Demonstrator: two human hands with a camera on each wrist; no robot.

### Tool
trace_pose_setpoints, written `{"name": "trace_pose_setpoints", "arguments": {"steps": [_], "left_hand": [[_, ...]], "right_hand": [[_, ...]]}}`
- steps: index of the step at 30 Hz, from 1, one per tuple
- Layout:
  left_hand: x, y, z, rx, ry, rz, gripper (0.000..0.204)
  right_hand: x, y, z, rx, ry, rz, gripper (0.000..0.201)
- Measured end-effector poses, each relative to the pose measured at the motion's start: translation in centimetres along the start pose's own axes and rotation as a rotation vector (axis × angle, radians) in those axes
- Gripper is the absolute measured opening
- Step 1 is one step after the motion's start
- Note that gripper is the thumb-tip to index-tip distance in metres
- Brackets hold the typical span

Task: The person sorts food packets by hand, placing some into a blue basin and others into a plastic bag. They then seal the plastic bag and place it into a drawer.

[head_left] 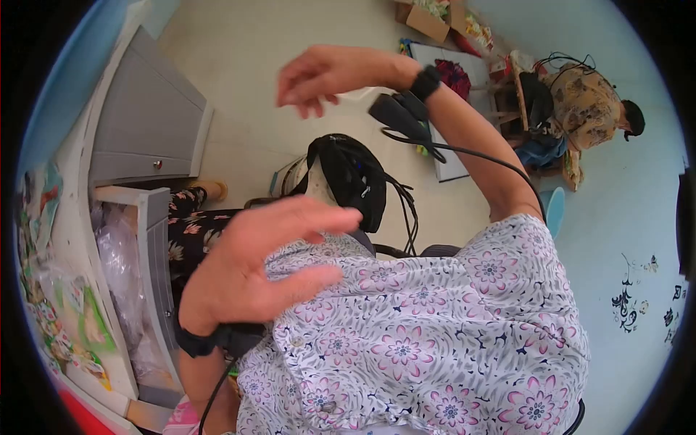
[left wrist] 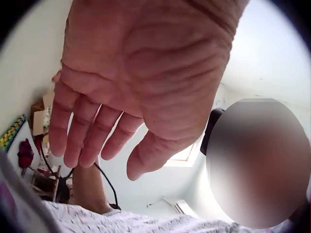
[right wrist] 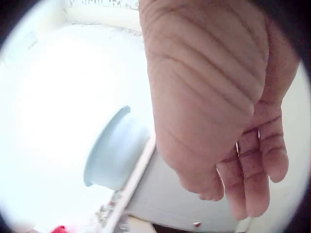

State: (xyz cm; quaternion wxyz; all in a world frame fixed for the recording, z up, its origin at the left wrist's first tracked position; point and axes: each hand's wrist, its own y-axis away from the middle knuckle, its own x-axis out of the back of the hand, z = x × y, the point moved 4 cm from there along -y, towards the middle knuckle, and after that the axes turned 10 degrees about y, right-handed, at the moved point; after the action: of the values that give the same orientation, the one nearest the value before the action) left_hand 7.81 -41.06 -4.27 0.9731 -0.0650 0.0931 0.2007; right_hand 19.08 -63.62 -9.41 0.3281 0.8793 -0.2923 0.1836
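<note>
Head view, lower left: the left hand (head_left: 235,270), nearest, is wide and empty, its thumb apart from the fingers, which point right. Upper centre: the right hand (head_left: 312,76) (likewise empty, fingers loosely bent) points left. Farther off, at centre, a black bag (head_left: 355,185) lies between them.

Thin printed cloth shirt (head_left: 402,348) near; matt black bag (head_left: 355,181) beyond; left, smooth grey cabinet (head_left: 148,105), glossy crinkled clear plastic (head_left: 118,254).
</note>
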Motion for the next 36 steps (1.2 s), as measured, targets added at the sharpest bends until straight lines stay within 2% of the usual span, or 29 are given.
{"name": "trace_pose_setpoints", "arguments": {"steps": [1,2,5,10,12,15,17,20,23,26,29,30,33,36], "left_hand": [[-0.9,0.0,0.7,-0.047,-0.029,-0.035,0.052],[-2.0,0.0,1.3,-0.173,-0.045,-0.015,0.051],[-4.5,0.8,2.7,-0.306,-0.138,-0.012,0.051],[-8.9,0.5,8.2,-0.736,-0.367,0.221,0.049],[-10.6,0.0,10.0,-0.798,-0.628,0.360,0.048],[-13.4,-0.9,11.3,-0.684,-0.899,0.523,0.055],[-13.2,-2.1,9.4,-0.518,-0.939,0.561,0.060],[-12.6,-2.4,7.8,-0.390,-0.972,0.627,0.061],[-12.9,-1.4,7.7,-0.246,-0.628,0.573,0.050],[-13.8,-1.3,8.8,-0.239,-0.350,0.339,0.039],[-14.7,0.5,12.1,-0.422,-0.376,0.378,0.034],[-14.8,1.3,13.8,-0.482,-0.354,0.342,0.033],[-14.7,4.9,18.2,-0.678,-0.339,0.299,0.031],[-15.9,8.3,20.5,-0.855,-0.358,0.271,0.027]], "right_hand": [[0.3,-0.7,-3.3,0.088,-0.009,-0.030,0.030],[0.4,-1.4,-5.9,0.174,-0.034,-0.068,0.029],[-1.6,-3.4,-11.8,0.355,-0.115,-0.264,0.027],[-9.0,-3.8,-19.9,0.492,-0.117,-0.759,0.026],[-12.9,-3.1,-21.2,0.582,-0.044,-0.920,0.026],[-16.9,-1.4,-20.8,0.532,-0.159,-1.077,0.027],[-18.0,-2.2,-19.1,0.502,-0.119,-1.060,0.029],[-18.5,-2.9,-18.7,0.458,-0.080,-0.982,0.030],[-18.6,-3.1,-19.6,0.383,-0.083,-0.954,0.030],[-18.9,-3.7,-19.8,0.343,-0.129,-0.954,0.030],[-21.5,-3.4,-20.8,0.357,-0.212,-0.970,0.029],[-22.3,-3.5,-21.2,0.369,-0.228,-0.995,0.028],[-26.6,-4.5,-21.2,0.446,-0.339,-0.926,0.024],[-29.8,-3.9,-21.6,0.357,-0.337,-0.953,0.023]]}}
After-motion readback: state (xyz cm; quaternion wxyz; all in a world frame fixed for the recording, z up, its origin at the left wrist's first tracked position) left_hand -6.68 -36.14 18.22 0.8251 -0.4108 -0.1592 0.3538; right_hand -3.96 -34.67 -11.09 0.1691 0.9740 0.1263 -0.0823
